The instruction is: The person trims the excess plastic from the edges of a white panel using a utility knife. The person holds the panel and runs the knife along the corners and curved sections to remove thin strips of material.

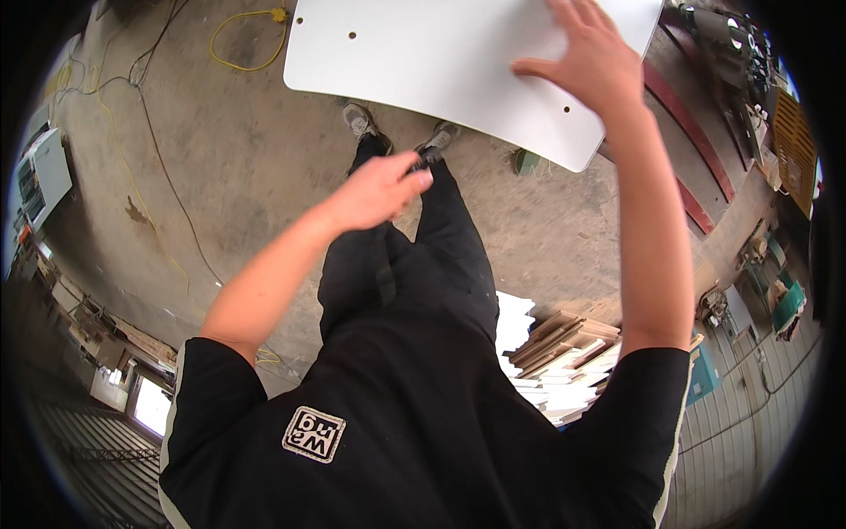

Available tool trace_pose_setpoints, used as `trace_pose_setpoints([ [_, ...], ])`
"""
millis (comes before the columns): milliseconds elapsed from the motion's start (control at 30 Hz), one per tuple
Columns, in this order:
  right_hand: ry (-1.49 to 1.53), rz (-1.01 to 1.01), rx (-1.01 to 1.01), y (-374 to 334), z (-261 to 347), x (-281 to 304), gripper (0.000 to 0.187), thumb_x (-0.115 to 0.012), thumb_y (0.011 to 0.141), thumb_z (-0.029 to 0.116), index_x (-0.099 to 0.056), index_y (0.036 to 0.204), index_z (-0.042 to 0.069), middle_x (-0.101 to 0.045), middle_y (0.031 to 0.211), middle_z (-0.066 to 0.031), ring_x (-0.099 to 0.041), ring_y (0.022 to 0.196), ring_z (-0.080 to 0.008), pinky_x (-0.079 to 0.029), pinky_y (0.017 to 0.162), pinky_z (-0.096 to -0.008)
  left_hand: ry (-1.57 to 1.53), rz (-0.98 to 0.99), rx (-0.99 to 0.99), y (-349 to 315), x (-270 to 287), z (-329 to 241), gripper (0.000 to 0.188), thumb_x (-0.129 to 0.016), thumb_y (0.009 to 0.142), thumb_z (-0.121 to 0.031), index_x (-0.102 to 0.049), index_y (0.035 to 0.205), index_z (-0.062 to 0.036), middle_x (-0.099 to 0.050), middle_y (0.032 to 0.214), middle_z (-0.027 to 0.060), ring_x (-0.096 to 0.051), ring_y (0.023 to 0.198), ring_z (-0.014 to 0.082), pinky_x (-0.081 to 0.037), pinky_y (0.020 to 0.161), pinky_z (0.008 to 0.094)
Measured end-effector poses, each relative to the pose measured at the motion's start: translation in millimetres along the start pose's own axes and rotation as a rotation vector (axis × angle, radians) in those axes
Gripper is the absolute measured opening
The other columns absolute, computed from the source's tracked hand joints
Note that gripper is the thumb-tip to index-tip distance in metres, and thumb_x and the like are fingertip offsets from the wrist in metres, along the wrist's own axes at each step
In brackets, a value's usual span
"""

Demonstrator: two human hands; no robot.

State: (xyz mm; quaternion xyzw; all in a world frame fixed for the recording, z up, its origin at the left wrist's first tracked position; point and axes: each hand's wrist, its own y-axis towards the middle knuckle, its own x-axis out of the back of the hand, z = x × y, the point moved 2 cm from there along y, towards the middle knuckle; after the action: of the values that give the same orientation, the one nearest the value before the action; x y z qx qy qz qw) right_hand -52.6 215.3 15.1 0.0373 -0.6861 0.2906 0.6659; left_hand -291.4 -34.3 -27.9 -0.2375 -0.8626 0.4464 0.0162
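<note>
A white board [441, 62] with rounded corners and a few small holes lies in front of me at the top of the head view. My right hand [597, 63] rests on its right part, fingers spread and thumb stretched out to the left. In front of my legs, short of the board's near edge, my left hand [374, 192] is closed around a small dark object [428, 159]. That object is blurred and partly covered by the fingers, so its kind does not show. The board's far edge lies beyond the view.
A stack of cut boards [564, 353] stands by my right side. Dark red beams [692, 123] lie on the right. A yellow cord [214, 42] and a black cable [163, 154] run over the concrete floor [256, 159] on the left. Beyond them sits a grey-white machine [53, 176].
</note>
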Motion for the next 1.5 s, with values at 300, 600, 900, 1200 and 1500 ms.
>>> trace_pose_setpoints([
  [300,-0.018,0.047,0.002,-20.0,-48.9,-7.6,0.144,-0.1,0.056,0.064,-0.033,0.17,0.007,-0.03,0.177,-0.0267,-0.026,0.167,-0.0402,-0.036,0.132,-0.0489,-0.045,-0.13,-0.016,20.5,31.8,-21.1,0.033,-0.056,0.116,-0.037,-0.057,0.102,-0.0067,-0.055,0.076,-0.0028,-0.05,0.055,0.0055,-0.043,0.05,0.0273],
  [600,0.0,0.062,-0.036,-18.8,-43.2,-3.5,0.145,-0.102,0.055,0.061,-0.033,0.17,0.009,-0.029,0.178,-0.026,-0.025,0.167,-0.0397,-0.036,0.132,-0.0484,0.175,-0.129,-0.094,35.8,21.6,-21.7,0.036,-0.058,0.116,-0.036,-0.051,0.096,-0.007,-0.05,0.074,-0.0036,-0.047,0.064,0.0076,-0.042,0.056,0.03],
  [900,0.009,0.066,-0.055,-17.7,-44.5,-5.0,0.145,-0.102,0.054,0.061,-0.032,0.171,0.01,-0.028,0.178,-0.0257,-0.025,0.167,-0.0393,-0.036,0.132,-0.048,0.195,-0.07,-0.032,39.5,11.6,-35.6,0.042,-0.057,0.113,-0.038,-0.056,0.101,0.0015,-0.06,0.077,0.0117,-0.06,0.075,0.025,-0.05,0.073,0.044],
  [1200,0.034,0.036,-0.035,-17.4,-48.0,-9.2,0.143,-0.102,0.054,0.061,-0.034,0.17,0.01,-0.03,0.177,-0.0266,-0.025,0.167,-0.0406,-0.037,0.131,-0.0488,0.342,0.002,-0.14,62.6,-21.6,-35.0,0.048,-0.058,0.112,-0.041,-0.061,0.103,0.0061,-0.071,0.089,0.0241,-0.07,0.087,0.0406,-0.054,0.082,0.0492],
  [1500,0.058,-0.009,-0.007,-20.8,-47.1,-7.7,0.138,-0.101,0.055,0.062,-0.04,0.167,0.008,-0.033,0.176,-0.0274,-0.028,0.166,-0.0413,-0.038,0.13,-0.0498,0.263,0.005,-0.157,92.4,-97.2,-32.9,0.044,-0.057,0.115,-0.038,-0.055,0.098,0.0028,-0.059,0.076,0.0134,-0.059,0.073,0.0259,-0.05,0.073,0.0437],
])
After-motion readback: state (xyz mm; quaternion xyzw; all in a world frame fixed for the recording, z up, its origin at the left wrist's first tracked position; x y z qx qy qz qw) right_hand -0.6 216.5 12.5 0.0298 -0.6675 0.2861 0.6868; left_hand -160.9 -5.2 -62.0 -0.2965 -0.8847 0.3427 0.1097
